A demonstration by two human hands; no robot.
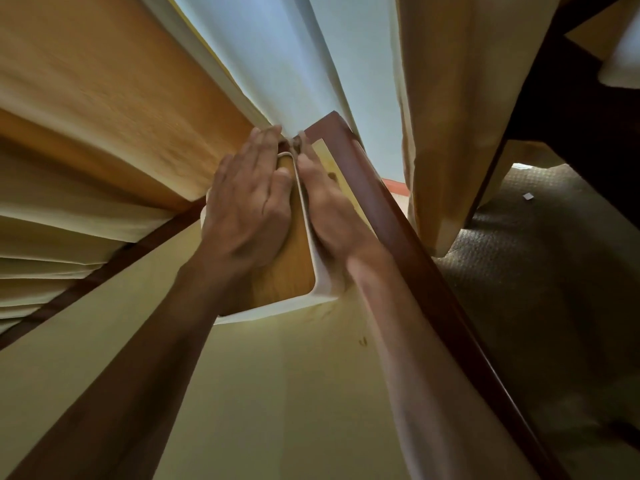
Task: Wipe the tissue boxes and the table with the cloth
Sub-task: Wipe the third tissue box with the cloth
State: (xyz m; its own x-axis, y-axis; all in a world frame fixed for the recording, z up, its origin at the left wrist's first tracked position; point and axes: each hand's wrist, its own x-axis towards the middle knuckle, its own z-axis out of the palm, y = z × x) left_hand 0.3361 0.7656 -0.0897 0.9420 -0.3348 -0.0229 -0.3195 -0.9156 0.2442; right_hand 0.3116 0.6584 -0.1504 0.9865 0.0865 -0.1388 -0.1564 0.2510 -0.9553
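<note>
Only 1 head-worn view is given, aimed forward and down, close over the left hand [244,206] and right hand [329,209]; the table [277,393] corner is seen just beyond them.

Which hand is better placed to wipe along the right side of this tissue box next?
Probably the right hand: it lies along the tissue box's right side. The left hand lies flat on its wood-grain top. No cloth is clearly visible.

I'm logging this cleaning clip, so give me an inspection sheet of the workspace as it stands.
Surface: pale table with dark wood edge, small marks near the box.
Job's things: tissue box, wood-grain top, white sides, at the far corner; no cloth visible.
Clutter: nothing seen.
Grippers: left hand flat on the box top; right hand flat against its right side.
Cables: nothing seen.
Surroundings: cream curtains, carpet.
</note>
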